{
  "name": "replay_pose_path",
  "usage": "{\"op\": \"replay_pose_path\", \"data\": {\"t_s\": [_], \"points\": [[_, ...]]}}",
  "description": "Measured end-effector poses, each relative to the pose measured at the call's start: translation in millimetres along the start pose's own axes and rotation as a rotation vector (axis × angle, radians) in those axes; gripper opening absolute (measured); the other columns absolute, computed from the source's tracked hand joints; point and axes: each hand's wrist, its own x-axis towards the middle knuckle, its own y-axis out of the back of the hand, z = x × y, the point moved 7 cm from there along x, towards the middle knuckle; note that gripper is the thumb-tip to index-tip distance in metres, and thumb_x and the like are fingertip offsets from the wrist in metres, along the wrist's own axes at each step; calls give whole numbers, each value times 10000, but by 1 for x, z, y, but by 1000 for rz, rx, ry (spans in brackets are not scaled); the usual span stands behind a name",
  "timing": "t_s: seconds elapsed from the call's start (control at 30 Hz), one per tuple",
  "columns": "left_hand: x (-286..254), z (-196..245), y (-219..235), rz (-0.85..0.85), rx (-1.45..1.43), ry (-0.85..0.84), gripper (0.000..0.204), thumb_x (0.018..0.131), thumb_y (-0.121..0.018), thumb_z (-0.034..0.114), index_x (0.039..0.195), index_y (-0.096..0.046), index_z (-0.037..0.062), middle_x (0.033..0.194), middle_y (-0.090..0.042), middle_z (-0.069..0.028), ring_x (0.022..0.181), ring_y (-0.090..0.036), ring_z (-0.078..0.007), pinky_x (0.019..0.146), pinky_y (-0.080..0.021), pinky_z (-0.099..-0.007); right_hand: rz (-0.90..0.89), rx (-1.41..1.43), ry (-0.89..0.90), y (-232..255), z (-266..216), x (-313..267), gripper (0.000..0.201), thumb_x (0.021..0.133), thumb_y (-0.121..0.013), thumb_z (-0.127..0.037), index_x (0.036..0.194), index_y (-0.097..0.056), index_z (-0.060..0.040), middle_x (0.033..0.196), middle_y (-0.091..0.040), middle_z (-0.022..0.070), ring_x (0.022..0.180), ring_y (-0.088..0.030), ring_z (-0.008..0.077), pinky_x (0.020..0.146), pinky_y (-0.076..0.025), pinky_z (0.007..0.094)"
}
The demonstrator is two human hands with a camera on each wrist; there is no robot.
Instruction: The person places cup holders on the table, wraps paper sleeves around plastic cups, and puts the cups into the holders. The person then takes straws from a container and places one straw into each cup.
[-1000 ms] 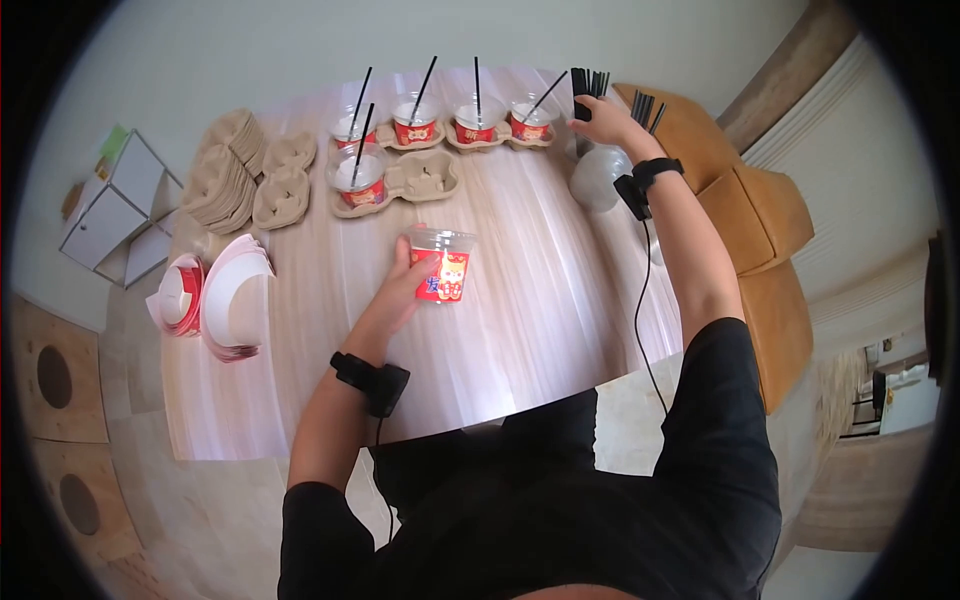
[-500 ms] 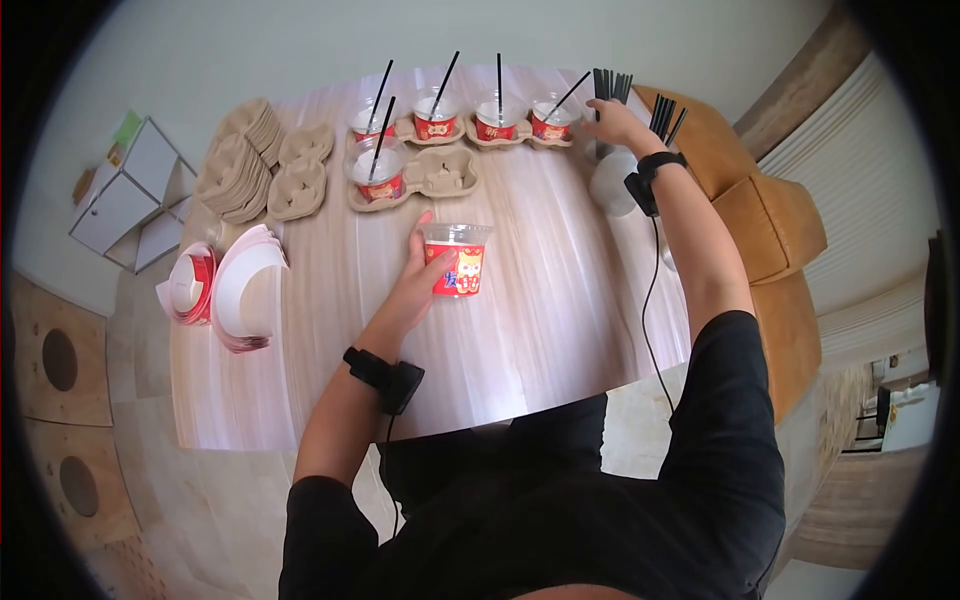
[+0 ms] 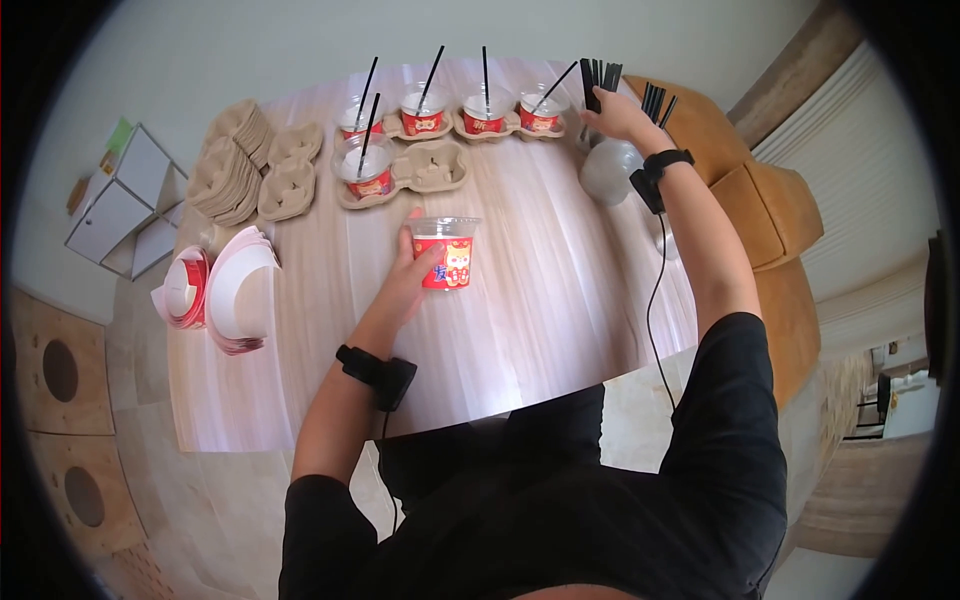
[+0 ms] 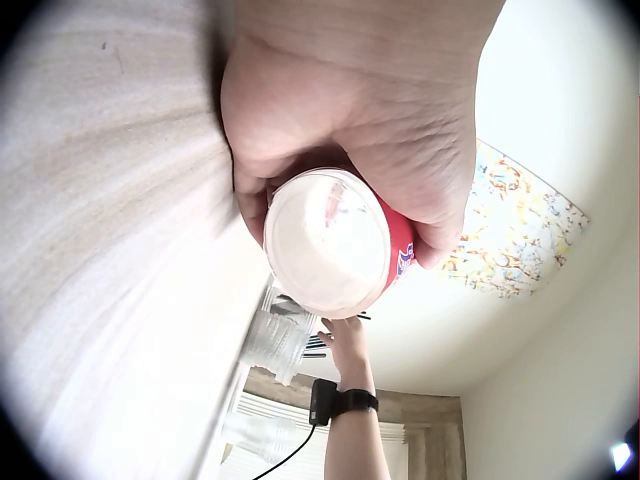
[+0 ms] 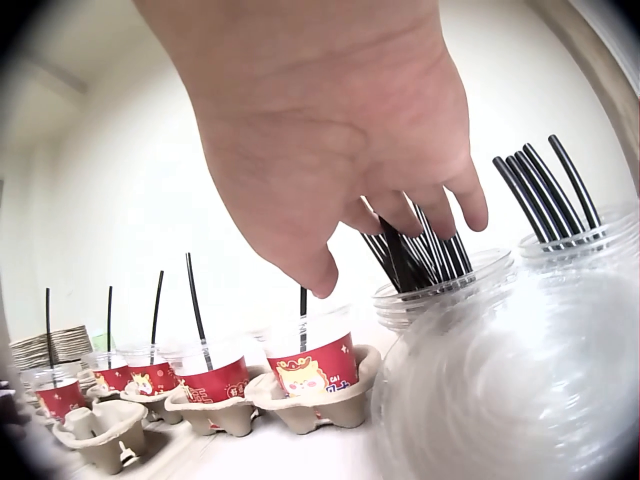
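Observation:
My left hand (image 3: 405, 278) grips a clear plastic cup (image 3: 452, 262) with a red cartoon sleeve, held upright over the table. The left wrist view looks at the cup's pale round base (image 4: 330, 245), with fingers and thumb around its sides. At the back right, my right hand (image 3: 622, 115) reaches to a bunch of black straws (image 3: 588, 78) standing in a clear container. Seen from the right wrist, the fingertips (image 5: 470, 205) overlap the straw tops (image 5: 440, 262), while the thumb (image 5: 318, 272) stays apart from them.
Several cups with straws (image 3: 484, 112) sit in cardboard carriers (image 3: 440, 165) along the back. Stacked carriers (image 3: 225, 185) and paper sleeves (image 3: 245, 290) are on the left. Clear rounded plastic ware (image 3: 610, 172) and a second straw bunch (image 3: 655, 100) stand near my right wrist.
The head view has shifted slightly. My right hand stays at the straws, its fingers moving a little among the tops. My left hand keeps its grip on the cup.

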Motion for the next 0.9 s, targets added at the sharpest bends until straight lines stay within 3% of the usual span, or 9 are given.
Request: {"op": "replay_pose_path", "data": {"t_s": [0.2,0.27,0.37,0.43,0.47,0.53,0.6,0.67,0.9], "points": [[-1,0,0,20,-17,14,736,928,-579,175,1482,-96,132,1363,-388,-111,1188,-487,-205,940,-478,-381,165,48,64,33,3,-15,505,849,-616,-294,1234,-549,25,1138,-613,248,1065,-590,375,939,-462,415],[0,-2,2,11,-23,10,710,923,-585,169,1471,-137,120,1354,-403,-112,1190,-488,-200,955,-470,-384,421,121,45,61,3,-26,444,835,-625,-262,1169,-583,28,1107,-616,251,984,-608,401,870,-498,418],[2,-3,5,-1,-61,-19,703,910,-604,171,1458,-170,90,1344,-419,-114,1190,-489,-196,974,-458,-378,535,265,22,92,-6,-40,331,869,-606,-174,1135,-604,22,1070,-657,202,922,-660,317,811,-534,368],[4,-3,5,-20,-29,-25,710,900,-615,158,1453,-178,75,1348,-419,-116,1198,-483,-198,990,-444,-374,579,986,96,96,-10,-46,219,903,-563,-70,1096,-608,24,1026,-678,143,830,-668,196,740,-551,299],[4,-3,4,-46,11,-30,717,889,-626,144,1448,-185,60,1353,-418,-118,1206,-476,-199,1006,-431,-370,562,988,103,96,-19,-52,219,903,-563,-70,1096,-608,24,1026,-678,143,830,-668,196,740,-551,299],[1,-1,2,-42,30,-32,747,868,-649,131,1447,-184,54,1360,-414,-118,1226,-460,-203,1021,-414,-370,343,1482,114,83,-48,-67,149,918,-533,-12,1048,-592,29,997,-668,107,799,-629,126,704,-545,253],[1,0,0,-41,53,-25,777,846,-672,118,1447,-184,47,1367,-410,-117,1245,-444,-206,1036,-398,-370,226,1552,130,69,-76,-84,150,913,-550,-15,1056,-561,29,985,-664,127,811,-623,137,698,-546,274],[0,0,-7,-162,171,-58,851,796,-719,109,1454,-181,63,1368,-408,-108,1270,-417,-207,1053,-371,-371,223,1494,180,57,-104,-105,189,908,-554,0,1095,-549,19,975,-663,121,803,-622,135,695,-545,279],[-8,3,-22,-294,397,-114,940,725,-780,102,1458,-192,91,1335,-421,-97,1236,-424,-185,1032,-378,-342,160,1407,306,34,-169,-152,204,911,-544,10,1115,-552,12,1058,-638,99,896,-632,126,738,-553,264]]}}
